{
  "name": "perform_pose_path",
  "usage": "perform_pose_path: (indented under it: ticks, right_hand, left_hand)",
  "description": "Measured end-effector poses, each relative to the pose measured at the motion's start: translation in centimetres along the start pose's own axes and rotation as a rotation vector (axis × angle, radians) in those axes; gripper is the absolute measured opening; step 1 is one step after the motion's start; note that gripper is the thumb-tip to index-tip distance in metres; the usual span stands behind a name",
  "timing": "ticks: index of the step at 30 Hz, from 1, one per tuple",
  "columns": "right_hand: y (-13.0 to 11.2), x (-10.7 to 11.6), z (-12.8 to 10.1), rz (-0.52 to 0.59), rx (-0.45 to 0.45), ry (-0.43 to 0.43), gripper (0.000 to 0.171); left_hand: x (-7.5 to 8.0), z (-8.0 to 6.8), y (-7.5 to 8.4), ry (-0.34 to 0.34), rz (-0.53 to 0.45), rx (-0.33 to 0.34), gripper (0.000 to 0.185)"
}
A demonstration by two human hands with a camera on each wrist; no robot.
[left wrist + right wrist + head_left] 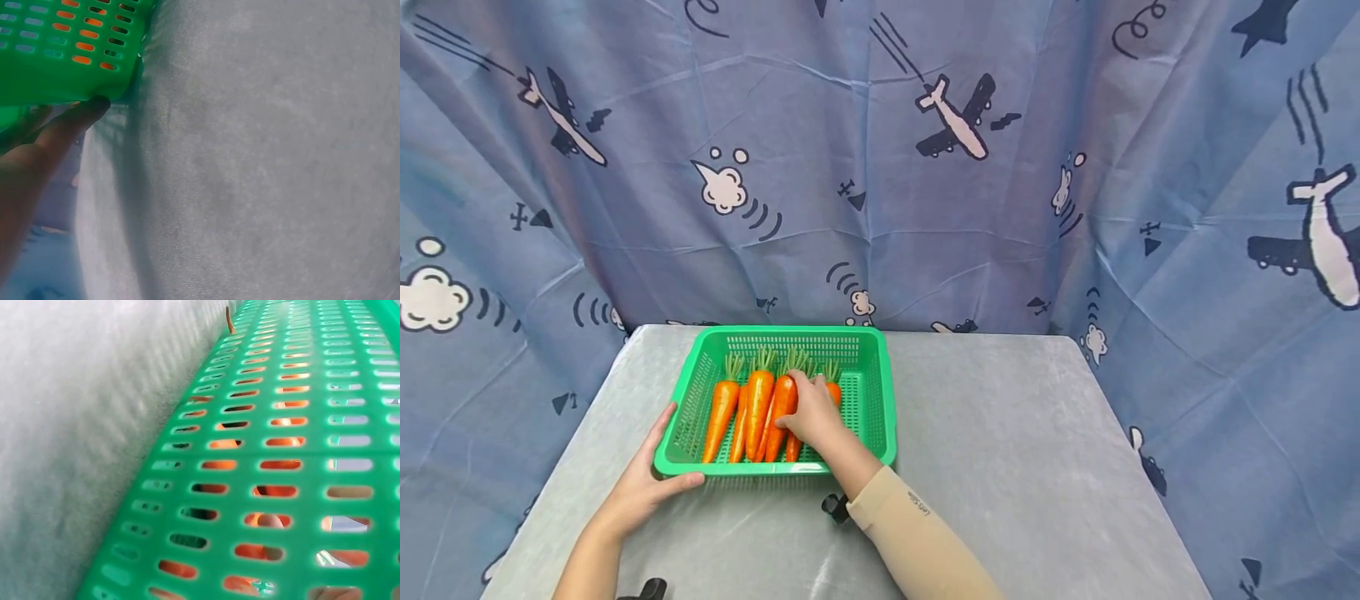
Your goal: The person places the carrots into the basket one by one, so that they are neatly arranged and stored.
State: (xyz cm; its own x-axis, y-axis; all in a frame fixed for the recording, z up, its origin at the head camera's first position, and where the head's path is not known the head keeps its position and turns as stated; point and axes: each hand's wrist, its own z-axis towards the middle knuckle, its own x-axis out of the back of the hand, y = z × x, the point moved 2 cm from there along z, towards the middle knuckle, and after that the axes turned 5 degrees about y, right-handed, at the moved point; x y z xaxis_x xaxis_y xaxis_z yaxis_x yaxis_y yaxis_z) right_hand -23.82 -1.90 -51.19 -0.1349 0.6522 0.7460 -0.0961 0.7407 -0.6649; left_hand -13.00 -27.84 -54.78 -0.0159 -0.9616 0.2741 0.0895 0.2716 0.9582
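Carrots five, basket one, hands two

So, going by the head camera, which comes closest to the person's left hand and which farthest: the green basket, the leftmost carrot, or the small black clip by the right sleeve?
1. Green basket: the left hand holds its near left corner.
2. Leftmost carrot: inside the basket, just beyond that corner.
3. Small black clip: on the table to the right, beside the sleeve, farthest away.
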Motion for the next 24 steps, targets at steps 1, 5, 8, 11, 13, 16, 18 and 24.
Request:
perform_pose_path:
  ticks: [1,5,8,11,13,16,18,24]
  right_hand:
    - [0.0,0.0,0.0,0.000,0.002,0.001,0.087]
    - [0.1,0.5,-0.2,0.018,0.012,0.015,0.089]
    - [0.3,1.4,-0.4,0.032,0.024,0.036,0.089]
    - [0.6,2.7,-0.6,0.038,0.037,0.062,0.088]
    - [0.9,3.7,-0.9,0.039,0.044,0.071,0.087]
    - [1.6,5.3,-1.6,0.065,0.050,0.066,0.085]
    - [2.2,6.5,-2.1,0.128,0.059,0.050,0.083]
    - [4.7,10.8,-3.8,0.345,0.071,0.041,0.082]
  left_hand:
    - [0.0,0.0,0.0,0.000,-0.001,0.000,0.114]
    - [0.0,0.0,0.0,-0.001,0.006,0.003,0.114]
    - [-0.1,0.1,0.0,-0.004,0.010,0.005,0.114]
    - [-0.1,0.3,0.1,-0.017,0.009,0.008,0.114]
    - [0.0,0.4,0.2,-0.027,0.011,0.010,0.115]
    - [0.2,0.3,0.3,-0.044,0.017,0.018,0.115]
    - [0.3,0.2,0.4,-0.054,0.015,0.025,0.116]
    - [0.8,-0.1,0.1,-0.105,-0.047,0.011,0.115]
